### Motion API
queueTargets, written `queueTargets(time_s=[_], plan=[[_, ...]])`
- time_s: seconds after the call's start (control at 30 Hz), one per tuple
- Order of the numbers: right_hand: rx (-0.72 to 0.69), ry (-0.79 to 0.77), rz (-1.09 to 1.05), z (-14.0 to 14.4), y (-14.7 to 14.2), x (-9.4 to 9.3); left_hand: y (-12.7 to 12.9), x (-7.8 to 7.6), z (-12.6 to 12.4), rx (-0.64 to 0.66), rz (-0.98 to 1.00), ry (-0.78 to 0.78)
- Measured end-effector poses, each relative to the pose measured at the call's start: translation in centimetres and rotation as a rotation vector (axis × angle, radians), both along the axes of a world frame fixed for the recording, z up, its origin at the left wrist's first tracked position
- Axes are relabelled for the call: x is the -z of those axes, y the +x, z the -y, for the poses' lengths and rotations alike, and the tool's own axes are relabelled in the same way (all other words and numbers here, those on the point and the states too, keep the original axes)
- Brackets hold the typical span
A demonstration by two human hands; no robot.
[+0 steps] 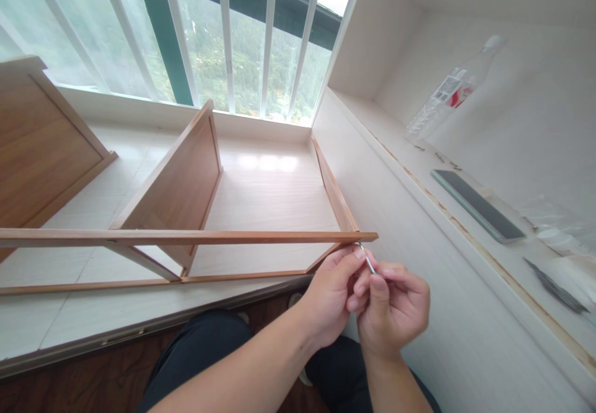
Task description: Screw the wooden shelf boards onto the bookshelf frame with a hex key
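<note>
A thin silver hex key [367,258] slants down from the end of a long wooden rail [261,237], its tip at the rail's underside. My left hand [336,281] is closed, thumb and fingers pinching around the key near that tip. Thumb and fingers of my right hand [395,304] are closed on the key's lower end, which they partly hide. The rail belongs to a wooden frame with an upright middle panel [174,192] and a narrow end board [334,186] meeting it close to my hands.
Another wooden panel [41,152] stands at the left. Barred windows [242,53] are behind the pale ledge [265,183]. On the right shelf lie a clear plastic bottle [454,93], a phone [479,205], small metal pieces, plastic bags and a dark flat bundle [556,285].
</note>
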State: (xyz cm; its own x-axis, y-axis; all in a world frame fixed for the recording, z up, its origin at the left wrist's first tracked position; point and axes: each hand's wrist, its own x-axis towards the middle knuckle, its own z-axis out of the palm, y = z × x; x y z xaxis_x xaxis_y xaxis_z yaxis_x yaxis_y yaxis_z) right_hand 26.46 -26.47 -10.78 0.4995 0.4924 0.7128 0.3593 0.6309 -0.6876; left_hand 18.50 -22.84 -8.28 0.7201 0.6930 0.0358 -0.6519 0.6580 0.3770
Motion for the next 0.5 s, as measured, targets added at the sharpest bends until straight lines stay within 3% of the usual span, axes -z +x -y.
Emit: queueTargets(time_s=[0.5], plan=[[-0.007, 0.037, 0.045, -0.03, 0.21, -0.25, -0.09, -0.36, 0.18, 0.004, -0.018, 0.015]])
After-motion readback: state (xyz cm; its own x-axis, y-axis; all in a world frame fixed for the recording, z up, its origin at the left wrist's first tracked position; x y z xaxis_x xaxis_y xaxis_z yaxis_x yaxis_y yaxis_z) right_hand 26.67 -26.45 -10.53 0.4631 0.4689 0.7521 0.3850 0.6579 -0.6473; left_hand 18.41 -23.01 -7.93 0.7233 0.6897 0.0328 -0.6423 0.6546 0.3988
